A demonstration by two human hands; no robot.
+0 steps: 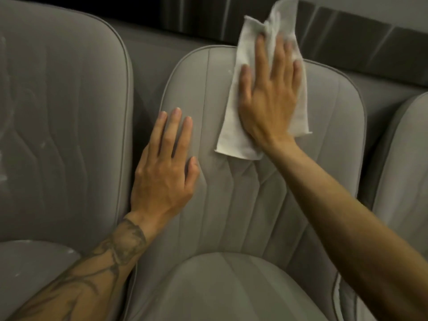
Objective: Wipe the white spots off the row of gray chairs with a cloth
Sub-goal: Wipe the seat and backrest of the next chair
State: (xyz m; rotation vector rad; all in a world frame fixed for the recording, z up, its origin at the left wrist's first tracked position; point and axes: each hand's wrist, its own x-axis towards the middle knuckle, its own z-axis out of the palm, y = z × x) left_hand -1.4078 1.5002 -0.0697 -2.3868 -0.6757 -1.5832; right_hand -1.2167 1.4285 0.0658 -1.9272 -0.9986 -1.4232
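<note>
Right hand (269,93) flat, fingers straight, pressing white cloth (261,89) on centre gray padded chair back (266,193), left hand (165,166) flat beside, no readable writing

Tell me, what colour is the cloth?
White: the cloth shows best in the head view.

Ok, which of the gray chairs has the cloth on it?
The middle chair: the right hand presses the cloth on its backrest; the left hand rests there too.
</note>
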